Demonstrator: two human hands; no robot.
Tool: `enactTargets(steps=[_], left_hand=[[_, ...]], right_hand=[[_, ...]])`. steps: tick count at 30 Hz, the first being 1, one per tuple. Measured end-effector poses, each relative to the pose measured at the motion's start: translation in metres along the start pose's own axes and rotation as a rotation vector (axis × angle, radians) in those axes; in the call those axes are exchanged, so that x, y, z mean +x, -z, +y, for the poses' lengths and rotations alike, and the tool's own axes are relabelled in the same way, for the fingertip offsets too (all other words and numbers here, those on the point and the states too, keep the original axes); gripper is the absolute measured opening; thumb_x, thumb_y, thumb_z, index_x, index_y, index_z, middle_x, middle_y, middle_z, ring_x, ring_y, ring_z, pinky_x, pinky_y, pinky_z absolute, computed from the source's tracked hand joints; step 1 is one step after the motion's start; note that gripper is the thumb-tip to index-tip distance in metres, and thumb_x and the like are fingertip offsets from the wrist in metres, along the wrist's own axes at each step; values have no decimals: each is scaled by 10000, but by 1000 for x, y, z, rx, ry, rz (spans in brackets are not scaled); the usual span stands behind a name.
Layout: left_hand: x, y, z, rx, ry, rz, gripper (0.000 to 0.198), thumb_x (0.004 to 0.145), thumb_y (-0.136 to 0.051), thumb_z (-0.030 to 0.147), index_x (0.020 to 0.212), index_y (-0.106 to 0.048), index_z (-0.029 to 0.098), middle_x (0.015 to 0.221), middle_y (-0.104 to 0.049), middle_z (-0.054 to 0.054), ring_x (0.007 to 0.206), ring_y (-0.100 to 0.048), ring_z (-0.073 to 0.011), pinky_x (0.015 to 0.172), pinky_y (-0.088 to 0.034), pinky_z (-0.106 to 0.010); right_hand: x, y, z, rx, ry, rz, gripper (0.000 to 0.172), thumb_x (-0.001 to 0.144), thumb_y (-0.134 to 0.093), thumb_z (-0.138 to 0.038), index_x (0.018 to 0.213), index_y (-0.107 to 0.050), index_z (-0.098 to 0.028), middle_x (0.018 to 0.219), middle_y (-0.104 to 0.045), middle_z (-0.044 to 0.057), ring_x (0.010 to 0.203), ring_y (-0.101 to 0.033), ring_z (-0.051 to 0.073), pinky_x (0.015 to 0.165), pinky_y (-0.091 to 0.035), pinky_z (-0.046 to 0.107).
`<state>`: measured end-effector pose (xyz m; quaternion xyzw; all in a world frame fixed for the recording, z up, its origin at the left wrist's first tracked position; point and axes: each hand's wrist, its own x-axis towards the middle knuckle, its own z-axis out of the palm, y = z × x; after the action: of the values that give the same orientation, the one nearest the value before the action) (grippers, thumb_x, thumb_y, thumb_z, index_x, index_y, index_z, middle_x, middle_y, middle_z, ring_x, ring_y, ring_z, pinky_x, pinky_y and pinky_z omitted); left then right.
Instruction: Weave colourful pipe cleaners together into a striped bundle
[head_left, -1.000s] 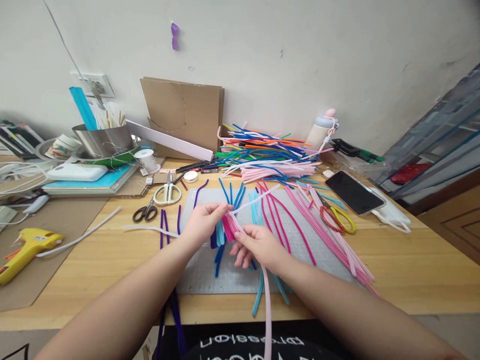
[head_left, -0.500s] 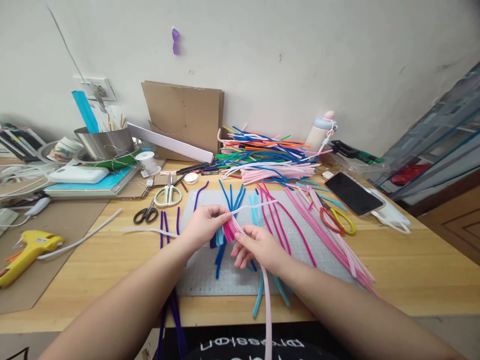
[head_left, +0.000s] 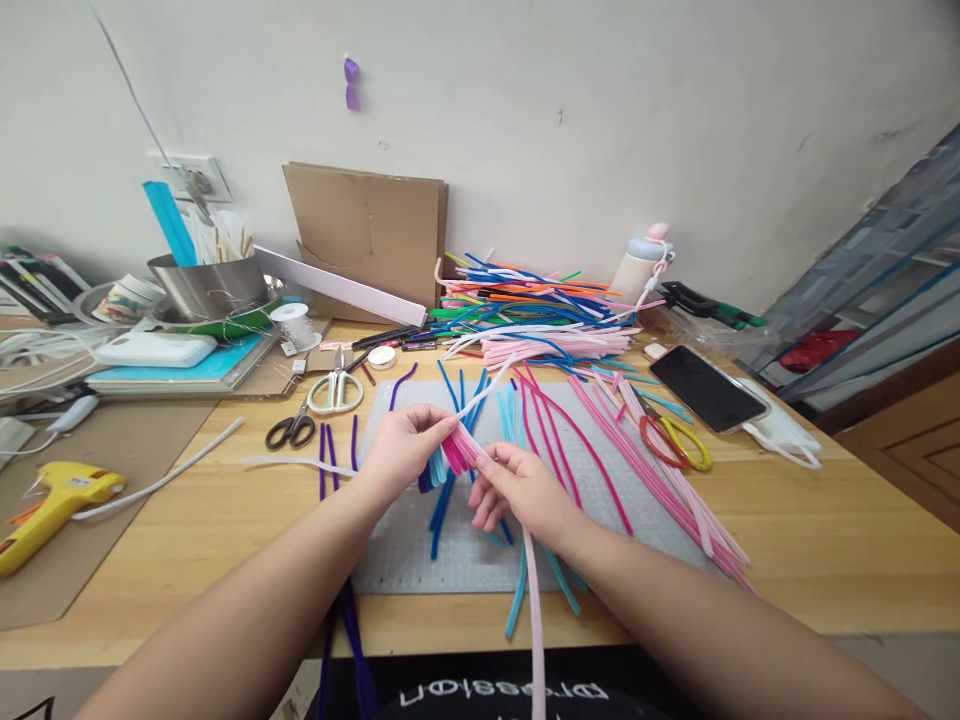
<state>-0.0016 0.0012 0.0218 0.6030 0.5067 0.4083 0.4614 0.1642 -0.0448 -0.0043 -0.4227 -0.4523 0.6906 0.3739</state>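
Note:
My left hand (head_left: 411, 448) pinches a small banded bundle of pipe cleaners (head_left: 459, 450), coloured dark blue, light blue and pink. A pale pink pipe cleaner (head_left: 535, 620) runs from that bundle through the fingers of my right hand (head_left: 514, 487) and hangs down past the table's front edge. Its other, whitish end points up and right above my left thumb. My right thumb and index finger are closed on the pale strand; the other fingers curl loosely. Below the hands lies a grey cutting mat (head_left: 420, 570) with blue, light blue, and magenta pipe cleaners (head_left: 600, 470).
Pink pipe cleaners (head_left: 667, 480) and red-yellow scissors (head_left: 675, 442) lie right, near a phone (head_left: 709, 387). Behind is a colourful pile (head_left: 532, 310). Left are white scissors (head_left: 336, 390), black scissors (head_left: 291, 430) and a yellow glue gun (head_left: 56, 505). Purple strands (head_left: 349, 640) overhang the front edge.
The whitish free end has swung from pointing rightward to pointing more steeply up. The bundle and my left hand shifted slightly left; my right hand moved slightly up and right.

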Motion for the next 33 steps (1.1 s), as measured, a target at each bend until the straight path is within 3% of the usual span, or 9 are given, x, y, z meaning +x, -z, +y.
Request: enactTargets(steps=[9, 16, 25, 30, 33], left_hand=[[-2, -3, 3, -75, 25, -24, 254, 695, -665, 398, 700, -630, 146, 639, -637, -11, 564, -547, -111, 563, -422, -224], [-1, -1, 4, -150, 84, -213, 267, 673, -683, 387, 706, -630, 127, 621, -644, -18, 555, -559, -114, 575, -434, -232], [-2, 1, 8, -131, 87, -132, 232, 667, -682, 360, 642, -631, 135, 568, -631, -3, 501, -524, -92, 522, -396, -206], [-2, -4, -2, -110, 81, -143, 242, 677, -672, 371, 674, -623, 134, 594, -623, -8, 518, -535, -105, 526, -410, -220], [-1, -6, -7, -17, 6, -122, 260, 715, -639, 370, 816, -637, 131, 703, -647, -35, 615, -582, -138, 595, -447, -252]], right_hand=[[-2, 1, -2, -25, 55, -13, 336, 766, -561, -489, 749, -490, -161, 564, -622, -14, 417, -613, 123, 355, -446, 177], [2, 3, 3, -56, 79, -17, 351, 774, -552, -506, 746, -490, -162, 558, -611, -22, 415, -611, 121, 358, -450, 179], [0, 5, -3, -59, 148, 54, 338, 780, -546, -498, 897, -466, -191, 592, -612, -39, 410, -607, 124, 349, -443, 183], [1, 3, 0, -73, 122, 24, 342, 738, -597, -481, 817, -474, -171, 574, -607, -36, 401, -596, 112, 352, -447, 179], [1, 3, -1, -63, 91, 23, 339, 725, -609, -472, 780, -471, -167, 554, -607, -33, 391, -591, 114, 345, -444, 181]])
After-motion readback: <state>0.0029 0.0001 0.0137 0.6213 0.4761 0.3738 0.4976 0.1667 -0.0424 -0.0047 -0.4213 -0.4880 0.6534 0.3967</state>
